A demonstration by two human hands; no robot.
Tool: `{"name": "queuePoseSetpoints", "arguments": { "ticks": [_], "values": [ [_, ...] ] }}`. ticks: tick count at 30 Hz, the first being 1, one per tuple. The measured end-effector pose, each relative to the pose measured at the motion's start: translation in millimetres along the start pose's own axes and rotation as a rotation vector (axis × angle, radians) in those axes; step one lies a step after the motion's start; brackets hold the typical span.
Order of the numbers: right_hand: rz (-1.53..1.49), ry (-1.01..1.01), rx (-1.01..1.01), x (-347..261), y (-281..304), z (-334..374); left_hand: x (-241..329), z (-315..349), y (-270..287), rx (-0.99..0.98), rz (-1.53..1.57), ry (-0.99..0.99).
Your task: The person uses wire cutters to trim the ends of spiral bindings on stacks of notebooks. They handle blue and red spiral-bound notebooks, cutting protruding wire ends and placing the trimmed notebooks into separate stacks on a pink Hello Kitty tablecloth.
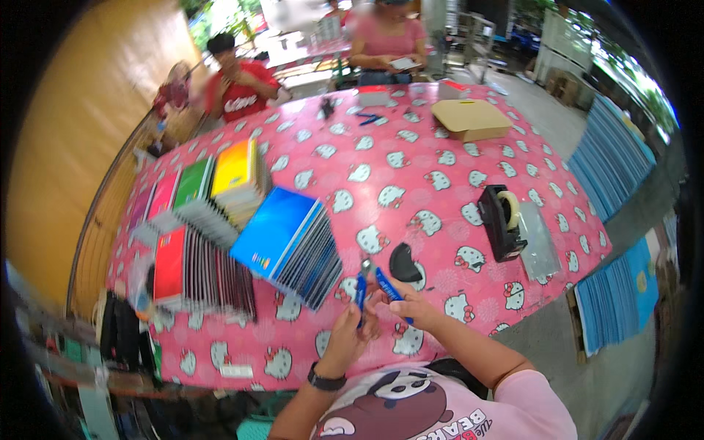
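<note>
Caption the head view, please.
Left hand and right hand hold blue-handled metal pliers above a pink printed tablecloth beside multicoloured notebook stacks.

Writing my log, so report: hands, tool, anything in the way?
Left hand and right hand on blue-handled tool, handles spread. Black curved piece just beyond right hand. Blue notebook stack to the left, not blocking.

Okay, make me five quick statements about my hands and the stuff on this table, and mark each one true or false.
1. The left hand and right hand are both on the blue-handled pliers. True.
2. A dark band is on the right wrist. False: the dark band is on the left wrist.
3. The black tape dispenser stands right of the blue notebooks. True.
4. All the notebooks have blue covers. False: there are also red notebooks and yellow notebooks.
5. A tan box sits toward the table's far side. True.
</note>
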State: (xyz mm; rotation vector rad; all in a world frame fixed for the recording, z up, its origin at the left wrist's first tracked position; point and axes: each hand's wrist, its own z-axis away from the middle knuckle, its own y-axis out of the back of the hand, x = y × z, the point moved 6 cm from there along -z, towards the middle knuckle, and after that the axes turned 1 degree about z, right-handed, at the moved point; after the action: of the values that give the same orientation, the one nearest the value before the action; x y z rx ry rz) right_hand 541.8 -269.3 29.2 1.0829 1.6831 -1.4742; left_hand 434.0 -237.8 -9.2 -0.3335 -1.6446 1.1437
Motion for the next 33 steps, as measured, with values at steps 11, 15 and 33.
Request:
{"name": "queuePoseSetpoints", "arguments": {
  "ticks": [11, 15, 33],
  "values": [
    [0.316, -0.106, 0.305, -1.9, 18.0, 18.8, 111.5, 44.1, -78.5, 0.11, -1.473, -0.293],
    [1.058, -0.369, 0.061, 26.0, 28.4, 15.8, 211.3, 17.7, -122.2, 0.308, -1.872, -0.835],
    [1.281, 0.161, -0.155, 110.2, 10.2, -14.6, 212.6, -83.0, -53.1, 0.451, -2.329, -0.345]
  ]
}}
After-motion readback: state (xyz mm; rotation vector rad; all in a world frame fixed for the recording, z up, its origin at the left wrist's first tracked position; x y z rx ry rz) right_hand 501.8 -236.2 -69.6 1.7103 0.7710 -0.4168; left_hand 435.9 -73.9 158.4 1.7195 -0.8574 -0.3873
